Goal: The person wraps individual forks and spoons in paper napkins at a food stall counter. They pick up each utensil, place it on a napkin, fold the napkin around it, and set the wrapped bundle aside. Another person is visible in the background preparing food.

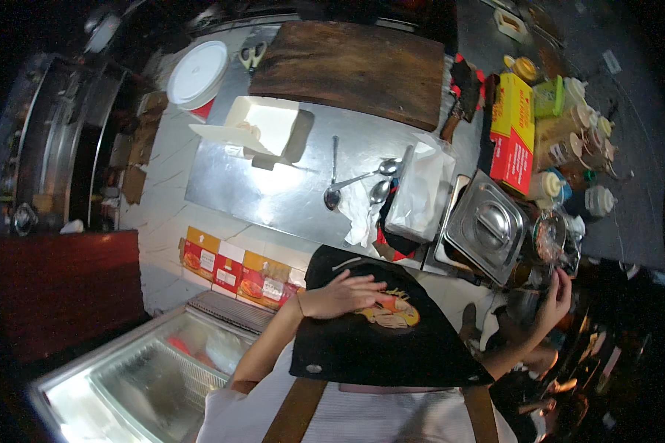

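Note:
My left hand (341,296) rests with spread fingers against the front of the black apron (388,354), holding nothing. Off to the right, my right hand (557,293) reaches to a small container of reddish food (551,238); its thumb and fingertips come together at the container's near edge, and whether they grip something cannot be made out. Ahead on the steel table (244,194) stands an open white paper box (274,119) with a small pale item inside. Several metal spoons (332,196) lie beside crumpled white tissue (360,213) and a plastic-wrapped white stack (424,188).
A wooden cutting board (349,72), scissors (252,55) and a lidded white tub (198,75) stand at the back. Rightward are a cleaver (465,94), a lidded steel pan (487,227), a yellow-red box (512,133) and squeeze bottles (573,147). An open-topped freezer (144,382) stands lower left.

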{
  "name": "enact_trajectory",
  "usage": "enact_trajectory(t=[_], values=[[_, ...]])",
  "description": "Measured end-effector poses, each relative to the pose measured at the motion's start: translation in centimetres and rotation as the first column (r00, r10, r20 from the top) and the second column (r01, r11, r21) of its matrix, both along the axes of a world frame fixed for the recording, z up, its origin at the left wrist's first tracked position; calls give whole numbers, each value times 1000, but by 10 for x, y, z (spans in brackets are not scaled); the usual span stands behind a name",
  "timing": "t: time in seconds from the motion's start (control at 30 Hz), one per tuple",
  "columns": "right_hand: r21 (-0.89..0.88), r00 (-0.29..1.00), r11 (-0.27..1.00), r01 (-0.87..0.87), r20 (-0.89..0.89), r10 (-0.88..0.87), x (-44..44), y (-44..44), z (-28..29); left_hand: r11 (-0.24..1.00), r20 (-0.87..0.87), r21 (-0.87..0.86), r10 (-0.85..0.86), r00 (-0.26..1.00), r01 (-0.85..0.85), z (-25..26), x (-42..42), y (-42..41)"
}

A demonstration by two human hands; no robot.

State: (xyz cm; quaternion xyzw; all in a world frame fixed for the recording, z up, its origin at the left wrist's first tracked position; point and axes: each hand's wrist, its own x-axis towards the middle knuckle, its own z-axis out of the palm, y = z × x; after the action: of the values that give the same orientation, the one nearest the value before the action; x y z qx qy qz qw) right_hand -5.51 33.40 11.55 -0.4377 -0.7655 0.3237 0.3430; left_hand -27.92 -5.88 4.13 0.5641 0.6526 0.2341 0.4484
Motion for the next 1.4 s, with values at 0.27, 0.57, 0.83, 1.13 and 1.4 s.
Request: enact_trajectory(t=[0.27, 0.57, 0.83, 1.13, 1.4], values=[[132, 943, 967, 217, 227, -242, 5, -13, 38, 998, 460, -42, 52, 886, -37, -14, -63, -22], [-30, 963, 977, 211, 176, -203, 6, -90, 44, 928, 209, -302, 287, 935, -217, -37, -125, 10], [-525, 854, 784, -331, 187, 486, -118, -180, 13, 854, -407, 58, 493, 769, -517, -74, -104, 68], [-100, 963, 973, -206, 157, 220, -188, -216, -4, 852, -375, -25, 477, 795, -523, -80, -114, 83], [240, 819, 907, -346, 549, 167, -265, -163, 8, 844, -292, 201, 536, 792, -498, -68, -115, 70]])
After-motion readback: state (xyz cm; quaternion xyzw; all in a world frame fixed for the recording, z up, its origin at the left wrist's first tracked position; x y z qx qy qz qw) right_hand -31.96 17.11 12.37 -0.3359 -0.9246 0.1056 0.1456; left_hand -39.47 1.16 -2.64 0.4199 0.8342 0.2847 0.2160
